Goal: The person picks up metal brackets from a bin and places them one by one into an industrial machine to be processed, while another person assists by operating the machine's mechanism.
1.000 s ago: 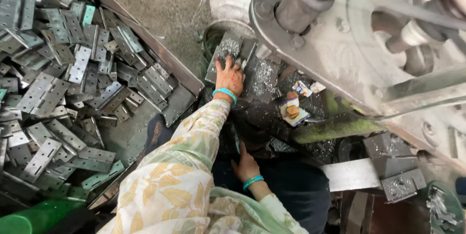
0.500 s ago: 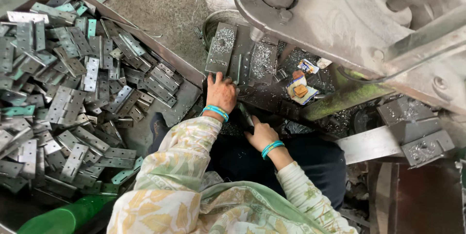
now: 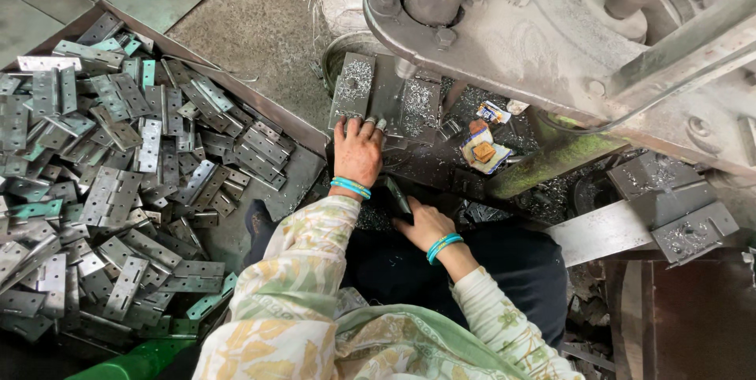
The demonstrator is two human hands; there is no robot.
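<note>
1. While you sit at the press, your left hand [image 3: 357, 152] lies palm down on the press bed, fingers spread and flat, fingertips touching the near edge of a grey metal plate [image 3: 352, 90] dusted with shavings; its grip closes on nothing.
2. Your right hand [image 3: 425, 226] sits lower, just beside your lap, with fingers curled around a dark, narrow object [image 3: 396, 195]; what that object is cannot be told.
3. Both wrists carry turquoise bangles [image 3: 350, 187].
4. Right of your left hand, a small crumpled packet [image 3: 482, 148] in white, blue and yellow lies open on the bed with a brown square lump on it; a smaller printed wrapper [image 3: 494, 112] sits just behind it.
5. To your left, a shallow metal tray [image 3: 295, 183] holds a heap of grey hinge plates [image 3: 118, 191], a few tinted green.
6. Above the bed looms the grey press frame [image 3: 504, 25] with its round ram.
7. A green cylinder [image 3: 134, 364] lies at the bottom edge, near your elbow.
</note>
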